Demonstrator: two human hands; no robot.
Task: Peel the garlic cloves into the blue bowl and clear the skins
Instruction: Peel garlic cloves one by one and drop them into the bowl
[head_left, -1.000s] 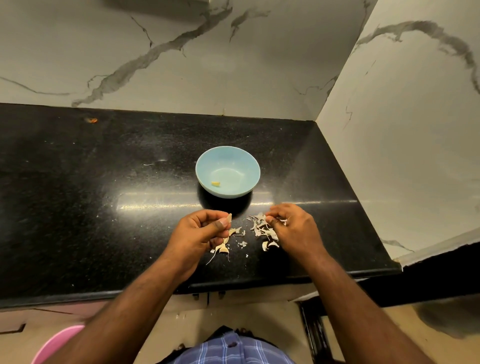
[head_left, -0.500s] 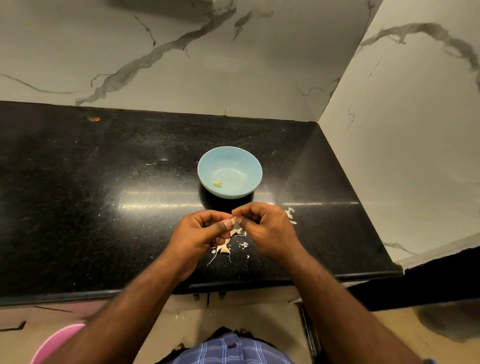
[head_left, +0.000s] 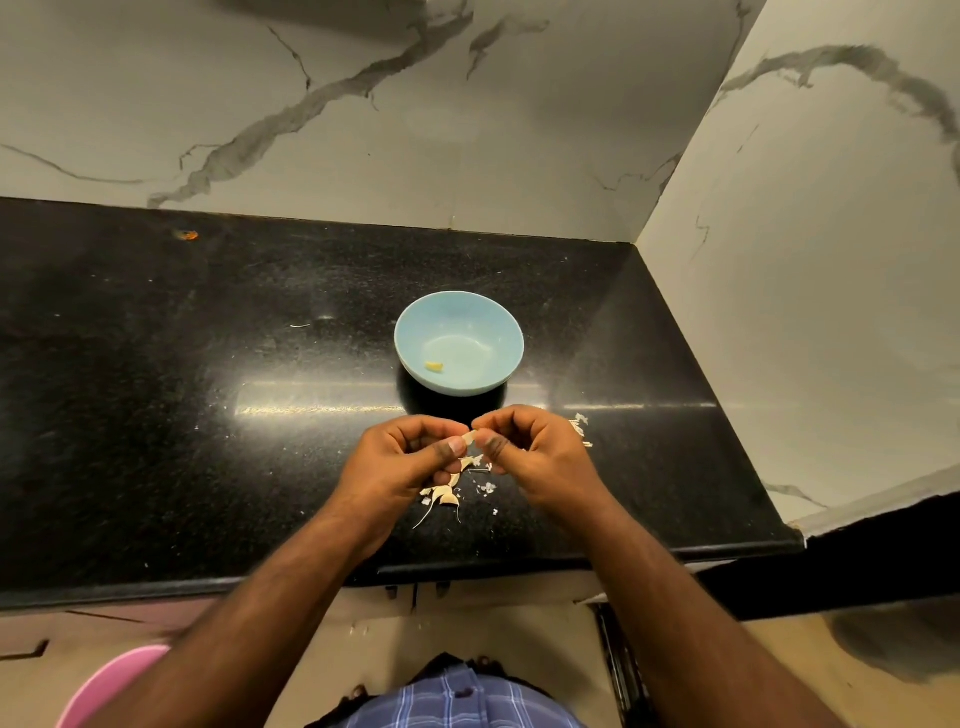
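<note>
Both hands meet just in front of the blue bowl (head_left: 459, 343), above the black table (head_left: 156, 389). The left hand (head_left: 402, 462) and the right hand (head_left: 535, 457) pinch a small pale garlic clove (head_left: 470, 437) between them, the left thumb and curled fingers (head_left: 457, 446) closed on one end and the right thumb and forefinger closed on the other. The clove is held in the air, near the bowl's closer rim but apart from it. Inside the bowl lies one yellowish peeled clove (head_left: 434, 367), towards its left side. Under and between the hands a scatter of papery garlic skins (head_left: 447, 496) lies on the table, with a thin stalk-like strip trailing towards the table's front edge. A few more skins (head_left: 581, 427) show just beyond the right hand. Far to the left, near the wall, a small orange speck (head_left: 187, 235) sits on the table. A pink rim (head_left: 111, 680) shows at the lower left, below the table's edge.
</note>
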